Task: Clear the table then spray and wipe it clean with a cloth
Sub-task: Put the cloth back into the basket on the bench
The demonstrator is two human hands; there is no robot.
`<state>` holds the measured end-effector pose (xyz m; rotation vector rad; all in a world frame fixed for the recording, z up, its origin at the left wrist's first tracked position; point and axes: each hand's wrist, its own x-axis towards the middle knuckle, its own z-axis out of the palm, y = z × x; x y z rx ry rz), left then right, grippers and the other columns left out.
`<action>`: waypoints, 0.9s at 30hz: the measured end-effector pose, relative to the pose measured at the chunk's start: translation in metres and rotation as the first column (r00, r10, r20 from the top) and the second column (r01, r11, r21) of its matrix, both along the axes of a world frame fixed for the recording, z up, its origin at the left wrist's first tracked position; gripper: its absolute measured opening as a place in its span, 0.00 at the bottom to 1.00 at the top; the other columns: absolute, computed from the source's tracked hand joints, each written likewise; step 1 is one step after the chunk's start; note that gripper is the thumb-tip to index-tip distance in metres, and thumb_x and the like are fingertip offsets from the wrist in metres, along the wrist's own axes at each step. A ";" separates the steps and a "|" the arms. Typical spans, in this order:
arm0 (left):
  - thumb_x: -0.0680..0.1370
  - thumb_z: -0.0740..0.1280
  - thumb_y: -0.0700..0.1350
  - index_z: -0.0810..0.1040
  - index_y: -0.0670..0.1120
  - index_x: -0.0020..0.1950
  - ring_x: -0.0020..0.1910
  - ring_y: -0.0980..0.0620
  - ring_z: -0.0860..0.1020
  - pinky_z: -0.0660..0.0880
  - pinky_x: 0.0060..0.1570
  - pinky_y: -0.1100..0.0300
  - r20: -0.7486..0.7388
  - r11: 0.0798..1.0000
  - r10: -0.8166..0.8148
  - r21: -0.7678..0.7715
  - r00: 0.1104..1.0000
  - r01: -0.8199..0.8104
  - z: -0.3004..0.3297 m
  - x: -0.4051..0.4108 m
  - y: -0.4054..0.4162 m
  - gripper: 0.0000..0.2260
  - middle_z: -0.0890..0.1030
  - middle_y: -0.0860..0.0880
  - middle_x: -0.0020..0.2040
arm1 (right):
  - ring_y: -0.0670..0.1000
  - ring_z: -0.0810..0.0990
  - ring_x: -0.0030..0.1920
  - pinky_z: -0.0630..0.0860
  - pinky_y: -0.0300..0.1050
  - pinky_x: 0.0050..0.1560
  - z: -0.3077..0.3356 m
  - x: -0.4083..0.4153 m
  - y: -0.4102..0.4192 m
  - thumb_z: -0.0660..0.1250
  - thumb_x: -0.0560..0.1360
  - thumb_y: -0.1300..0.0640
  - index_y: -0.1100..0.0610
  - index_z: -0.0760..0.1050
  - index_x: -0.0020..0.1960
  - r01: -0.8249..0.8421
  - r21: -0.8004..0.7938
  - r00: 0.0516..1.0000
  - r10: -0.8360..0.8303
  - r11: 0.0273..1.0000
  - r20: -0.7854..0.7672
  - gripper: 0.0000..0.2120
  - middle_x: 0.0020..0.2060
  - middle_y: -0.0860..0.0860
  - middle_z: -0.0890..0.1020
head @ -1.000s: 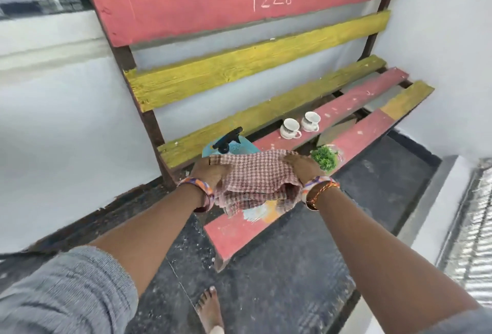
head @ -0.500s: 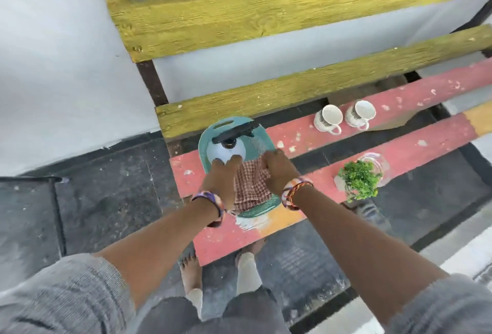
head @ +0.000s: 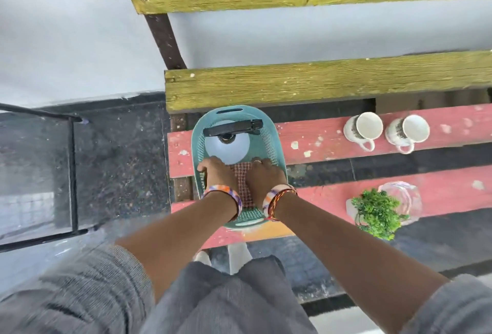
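A red-and-white checked cloth (head: 243, 183) lies in the near end of a teal oval plastic basket (head: 277, 147) on the red slatted bench (head: 319, 142), just behind a pale blue spray bottle with a black trigger head (head: 227, 147). The left hand (head: 217, 174) and right hand (head: 263, 175) press down on the cloth; whether their fingers curl round it cannot be told. Two white mugs (head: 363, 127) and a small green plant in a clear glass pot (head: 378, 212) stand well to the right.

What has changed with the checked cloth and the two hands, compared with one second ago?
The checked cloth, earlier held spread above the bench, now lies in the teal basket beside the spray bottle. The left hand and right hand came down and press on it. Two cups and the plant stayed in place.
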<state>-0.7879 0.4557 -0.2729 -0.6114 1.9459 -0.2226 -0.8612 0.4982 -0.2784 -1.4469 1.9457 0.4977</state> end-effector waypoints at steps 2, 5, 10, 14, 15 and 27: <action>0.79 0.53 0.40 0.71 0.39 0.64 0.61 0.41 0.72 0.70 0.57 0.50 -0.016 1.000 -0.028 0.007 0.999 0.028 0.003 -0.008 0.009 0.16 0.75 0.41 0.62 | 0.60 0.72 0.66 0.73 0.54 0.61 0.001 -0.001 -0.002 0.54 0.80 0.63 0.64 0.72 0.65 -0.037 -0.014 0.998 0.038 0.999 0.044 0.16 0.64 0.59 0.74; 0.78 0.56 0.42 0.72 0.43 0.64 0.63 0.43 0.73 0.71 0.57 0.50 -0.090 0.991 0.000 0.130 0.996 0.011 -0.009 -0.004 0.005 0.16 0.74 0.44 0.64 | 0.59 0.76 0.63 0.74 0.53 0.60 -0.005 -0.004 0.000 0.54 0.79 0.65 0.63 0.75 0.62 -0.058 0.070 0.996 0.053 0.996 0.075 0.15 0.61 0.59 0.78; 0.80 0.52 0.40 0.72 0.43 0.64 0.63 0.44 0.73 0.71 0.59 0.51 -0.038 0.988 -0.089 0.126 0.995 0.093 -0.016 -0.001 -0.006 0.16 0.75 0.44 0.64 | 0.59 0.79 0.60 0.76 0.51 0.57 -0.005 -0.004 0.002 0.60 0.75 0.69 0.65 0.76 0.60 -0.060 0.085 0.992 0.049 0.995 0.119 0.14 0.59 0.60 0.80; 0.80 0.51 0.40 0.74 0.44 0.63 0.63 0.45 0.74 0.70 0.60 0.52 -0.163 0.963 -0.144 0.202 0.976 0.176 -0.005 -0.006 0.004 0.16 0.77 0.46 0.63 | 0.59 0.76 0.63 0.75 0.52 0.58 0.007 -0.002 0.003 0.55 0.79 0.68 0.64 0.74 0.62 -0.019 0.064 0.995 0.013 0.998 0.101 0.15 0.62 0.59 0.78; 0.80 0.53 0.40 0.75 0.44 0.62 0.63 0.45 0.74 0.70 0.60 0.52 -0.199 0.955 -0.155 0.220 0.968 0.198 -0.004 -0.001 0.004 0.15 0.78 0.46 0.62 | 0.59 0.77 0.63 0.75 0.52 0.58 0.008 0.000 0.005 0.55 0.79 0.67 0.64 0.75 0.62 -0.020 0.066 0.996 0.014 0.998 0.093 0.15 0.61 0.59 0.78; 0.76 0.58 0.38 0.77 0.45 0.57 0.58 0.46 0.77 0.74 0.48 0.56 -0.355 0.928 -0.172 0.254 0.919 0.272 0.057 -0.010 0.002 0.12 0.79 0.48 0.58 | 0.61 0.80 0.56 0.77 0.51 0.52 0.053 0.008 0.044 0.56 0.77 0.68 0.65 0.76 0.58 0.288 -0.128 0.952 -0.270 0.949 0.143 0.14 0.55 0.61 0.80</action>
